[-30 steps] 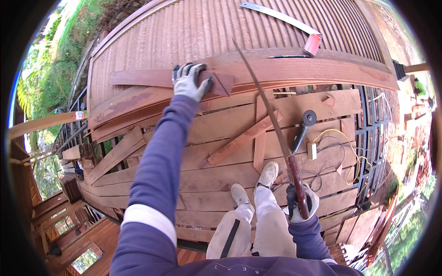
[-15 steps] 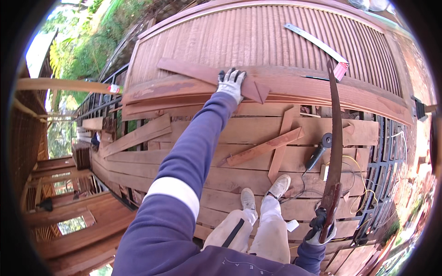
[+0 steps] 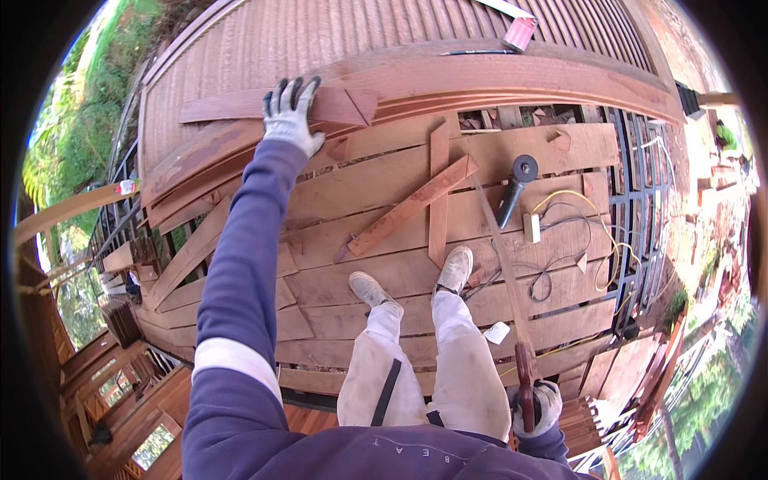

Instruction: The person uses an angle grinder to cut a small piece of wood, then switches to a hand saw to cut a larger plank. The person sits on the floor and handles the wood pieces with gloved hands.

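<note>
Handsaw (image 3: pixel 507 280): in the right hand (image 3: pixel 547 405), blade slanting forward above the deck boards (image 3: pixel 328 268).
Right hand: gloved, wrapped around the saw's handle (image 3: pixel 525 384).
Left hand (image 3: pixel 290 120): gloved, fingers spread over the short board (image 3: pixel 332 106).

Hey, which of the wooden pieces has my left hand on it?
The short plank atop the long boards, with a dark slanting line near its right end. The two crossed pieces on the deck lie apart from your left hand.
</note>
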`<move>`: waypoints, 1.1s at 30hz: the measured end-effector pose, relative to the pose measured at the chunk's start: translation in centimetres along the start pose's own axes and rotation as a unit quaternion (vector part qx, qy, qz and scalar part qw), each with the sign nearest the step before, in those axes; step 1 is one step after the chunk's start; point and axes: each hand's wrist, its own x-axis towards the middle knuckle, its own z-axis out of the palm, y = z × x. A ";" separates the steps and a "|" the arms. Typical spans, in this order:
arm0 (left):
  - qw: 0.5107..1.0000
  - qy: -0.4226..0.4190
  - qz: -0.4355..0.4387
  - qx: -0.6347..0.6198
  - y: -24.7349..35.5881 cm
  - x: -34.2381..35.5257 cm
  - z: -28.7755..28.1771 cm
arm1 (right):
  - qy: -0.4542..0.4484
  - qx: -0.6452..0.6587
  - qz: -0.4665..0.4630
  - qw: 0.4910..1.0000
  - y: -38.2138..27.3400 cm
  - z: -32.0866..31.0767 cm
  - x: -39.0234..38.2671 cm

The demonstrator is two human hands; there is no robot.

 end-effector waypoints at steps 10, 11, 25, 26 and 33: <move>0.888 -0.361 -0.147 -0.246 12.4 -25.5 26.4 | 0.187 -0.041 0.078 0.978 6.5 23.1 16.0; 0.883 -0.380 -0.156 -0.226 13.2 -26.2 29.3 | 0.178 -0.075 0.044 0.980 9.7 25.0 17.2; 0.920 -0.360 -0.086 -0.126 13.0 -21.1 44.9 | -0.046 -0.282 0.142 0.948 36.6 43.0 25.8; 0.922 -0.349 -0.085 -0.144 11.2 -20.6 44.6 | -0.071 -0.274 0.157 0.946 36.7 43.7 25.6; 0.913 -0.399 0.009 -0.085 -4.4 -24.7 41.3 | -0.034 -0.145 0.164 0.975 29.1 47.8 30.6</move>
